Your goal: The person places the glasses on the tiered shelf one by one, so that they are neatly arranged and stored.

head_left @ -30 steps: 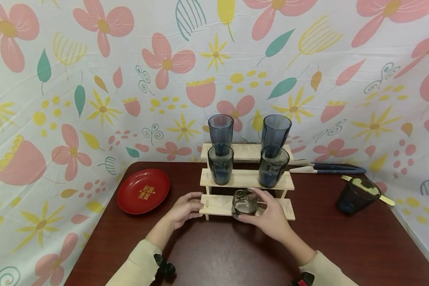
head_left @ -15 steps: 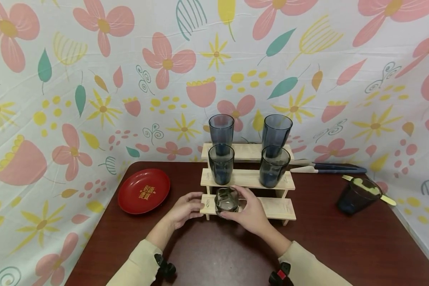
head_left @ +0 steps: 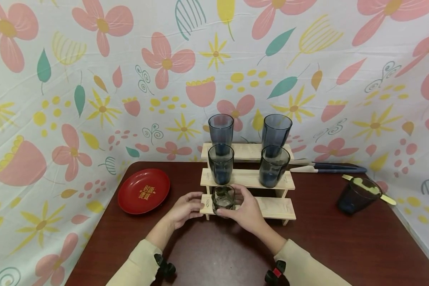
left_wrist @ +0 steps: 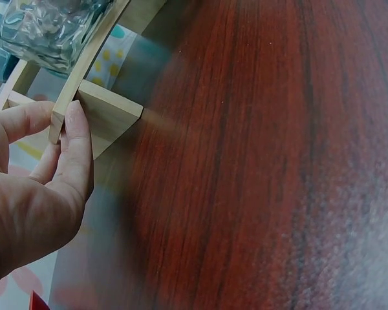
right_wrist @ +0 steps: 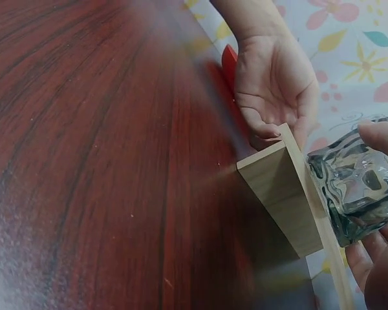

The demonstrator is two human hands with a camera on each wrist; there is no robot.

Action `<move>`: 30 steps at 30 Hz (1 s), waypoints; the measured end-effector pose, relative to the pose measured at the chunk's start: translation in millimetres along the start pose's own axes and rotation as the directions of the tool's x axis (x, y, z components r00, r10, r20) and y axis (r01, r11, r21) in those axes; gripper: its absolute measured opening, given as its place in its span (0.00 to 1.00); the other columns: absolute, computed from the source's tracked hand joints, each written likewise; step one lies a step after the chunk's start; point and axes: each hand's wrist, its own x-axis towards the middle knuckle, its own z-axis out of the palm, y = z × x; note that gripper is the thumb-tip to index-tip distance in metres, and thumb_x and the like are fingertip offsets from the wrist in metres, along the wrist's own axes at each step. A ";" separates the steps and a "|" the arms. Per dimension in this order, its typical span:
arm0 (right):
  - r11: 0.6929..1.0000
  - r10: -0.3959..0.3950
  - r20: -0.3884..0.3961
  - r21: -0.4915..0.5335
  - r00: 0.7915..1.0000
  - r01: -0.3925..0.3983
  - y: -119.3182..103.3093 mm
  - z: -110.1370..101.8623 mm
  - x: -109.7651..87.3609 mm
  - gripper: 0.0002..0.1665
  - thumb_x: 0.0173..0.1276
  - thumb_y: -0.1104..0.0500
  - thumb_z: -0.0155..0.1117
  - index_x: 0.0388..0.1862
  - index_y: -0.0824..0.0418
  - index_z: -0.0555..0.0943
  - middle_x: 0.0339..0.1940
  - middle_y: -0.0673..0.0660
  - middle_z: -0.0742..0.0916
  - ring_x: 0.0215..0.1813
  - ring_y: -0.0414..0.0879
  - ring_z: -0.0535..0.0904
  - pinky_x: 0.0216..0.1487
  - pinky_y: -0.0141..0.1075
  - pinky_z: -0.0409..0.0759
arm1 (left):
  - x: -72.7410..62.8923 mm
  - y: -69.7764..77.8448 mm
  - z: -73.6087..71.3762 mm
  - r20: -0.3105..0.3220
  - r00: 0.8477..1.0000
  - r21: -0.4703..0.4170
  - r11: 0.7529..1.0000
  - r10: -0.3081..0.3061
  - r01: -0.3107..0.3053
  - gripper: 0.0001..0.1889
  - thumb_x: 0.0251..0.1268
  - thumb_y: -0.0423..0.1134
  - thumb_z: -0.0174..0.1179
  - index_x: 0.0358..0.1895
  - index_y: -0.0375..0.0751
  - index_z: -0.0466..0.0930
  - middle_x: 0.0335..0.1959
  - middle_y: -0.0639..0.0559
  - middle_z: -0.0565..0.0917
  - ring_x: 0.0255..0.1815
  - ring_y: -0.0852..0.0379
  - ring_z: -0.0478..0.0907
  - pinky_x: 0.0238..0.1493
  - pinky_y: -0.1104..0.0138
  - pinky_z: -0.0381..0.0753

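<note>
A three-tier wooden rack [head_left: 271, 204] stands on the dark red table. My left hand [head_left: 184, 209] pinches the left end of its lowest shelf; in the left wrist view the thumb and fingers of this left hand [left_wrist: 42, 187] lie on either side of the board. With thumb and fingers around its sides, my right hand [head_left: 248, 212] holds a short grey-tinted glass [head_left: 223, 197] at the left part of that shelf. The glass [right_wrist: 355, 184] is right at the board in the right wrist view. Two blue-grey tumblers [head_left: 221, 166] occupy the middle shelf, and two taller glasses [head_left: 276, 131] the top one.
A red plate [head_left: 128, 198] with gold characters lies left of the rack. To the right stands a dark tumbler [head_left: 354, 200], with a yellow fork [head_left: 347, 177] beside it. Blue-and-white tongs [head_left: 329, 169] lie at the back right, before a flowered cloth [head_left: 307, 59].
My right hand has moved the short glass leftward along the lowest shelf, from its middle to near its left end. The left hand has stayed at the shelf's end.
</note>
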 end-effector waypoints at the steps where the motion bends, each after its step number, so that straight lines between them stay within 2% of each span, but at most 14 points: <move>1: 1.000 0.006 -0.003 0.002 1.000 -0.006 0.2 0.3 0.0 0.51 0.48 0.51 0.90 0.70 0.56 0.74 0.54 0.54 0.85 0.56 0.48 0.81 0.59 0.48 0.81 | 0.0 -0.1 -0.1 0.000 1.000 0.002 1.000 0.000 0.000 0.31 0.68 0.27 0.60 0.73 0.26 0.62 0.55 0.36 0.80 0.42 0.52 0.84 0.46 0.61 0.86; 10: 0.999 0.038 -0.022 0.026 0.999 -0.037 -0.8 0.5 -1.2 0.52 0.50 0.53 0.89 0.72 0.56 0.71 0.59 0.56 0.83 0.60 0.51 0.80 0.61 0.48 0.79 | 0.0 0.0 -0.1 -0.005 1.000 0.008 1.000 -0.005 0.005 0.31 0.69 0.28 0.60 0.73 0.27 0.62 0.56 0.36 0.79 0.43 0.52 0.84 0.46 0.61 0.86; 19: 0.995 0.025 0.027 0.098 0.999 -0.027 1.0 -10.1 -6.6 0.52 0.52 0.53 0.88 0.73 0.53 0.69 0.60 0.58 0.82 0.60 0.54 0.79 0.62 0.52 0.78 | -1.0 0.3 0.0 -0.012 1.000 0.010 1.000 -0.004 0.004 0.31 0.69 0.28 0.60 0.72 0.27 0.63 0.55 0.36 0.80 0.42 0.52 0.84 0.46 0.60 0.86; 24: 0.994 -0.038 0.037 0.106 0.999 0.034 4.2 -24.1 -16.1 0.51 0.53 0.54 0.87 0.72 0.51 0.69 0.60 0.57 0.81 0.60 0.54 0.80 0.62 0.52 0.79 | -1.4 0.9 0.0 -0.012 1.000 0.004 1.000 -0.002 0.002 0.31 0.69 0.28 0.60 0.72 0.27 0.62 0.55 0.36 0.80 0.42 0.52 0.84 0.45 0.61 0.86; 27: 0.988 -0.120 0.020 0.099 0.993 0.117 9.9 -35.9 -24.9 0.48 0.54 0.58 0.87 0.71 0.54 0.70 0.61 0.56 0.81 0.60 0.54 0.80 0.61 0.49 0.80 | -1.8 1.0 0.4 -0.008 1.000 0.005 1.000 -0.002 0.002 0.31 0.69 0.28 0.60 0.73 0.27 0.62 0.55 0.36 0.80 0.42 0.52 0.84 0.46 0.61 0.86; 30: 0.976 -0.196 -0.014 0.091 0.980 0.197 15.8 -49.7 -34.8 0.46 0.54 0.63 0.86 0.69 0.58 0.72 0.62 0.60 0.81 0.59 0.55 0.80 0.59 0.44 0.82 | -2.1 0.9 0.6 -0.010 1.000 0.004 1.000 -0.007 0.007 0.31 0.69 0.28 0.60 0.73 0.27 0.62 0.55 0.36 0.80 0.42 0.52 0.84 0.45 0.61 0.86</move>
